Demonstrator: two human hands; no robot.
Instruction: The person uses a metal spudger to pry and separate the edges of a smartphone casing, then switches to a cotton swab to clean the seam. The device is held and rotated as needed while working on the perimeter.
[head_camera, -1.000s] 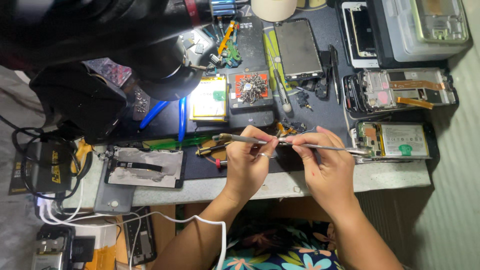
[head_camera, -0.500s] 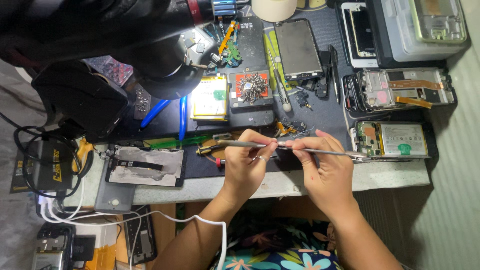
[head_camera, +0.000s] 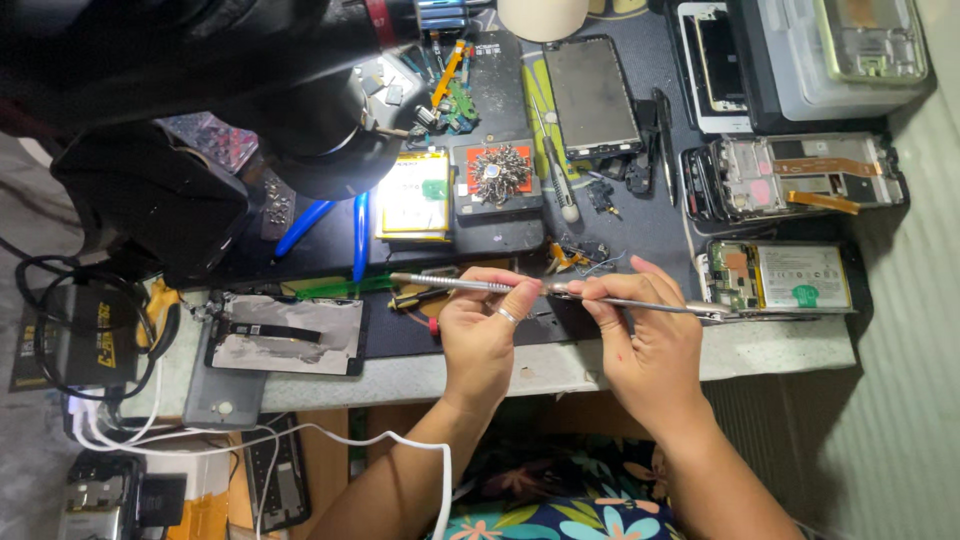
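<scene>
Above the bench edge, both hands (head_camera: 480, 335) (head_camera: 645, 340) pinch metal tweezers (head_camera: 470, 284).

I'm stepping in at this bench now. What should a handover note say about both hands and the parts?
Left hand: fingers pinch a metal tool pointing left.
Right hand: fingers pinch a second metal tool pointing right; the tools meet between the hands.
Opened phone lies right of the hands, another opened phone behind it.
Done: phones opened.
Left: cannot tell.

Upper left: black microscope (head_camera: 200, 90)
Top centre: dark phone screen (head_camera: 592, 95)
Centre: yellow battery (head_camera: 413, 195)
Right: opened phones (head_camera: 790, 178)
</scene>
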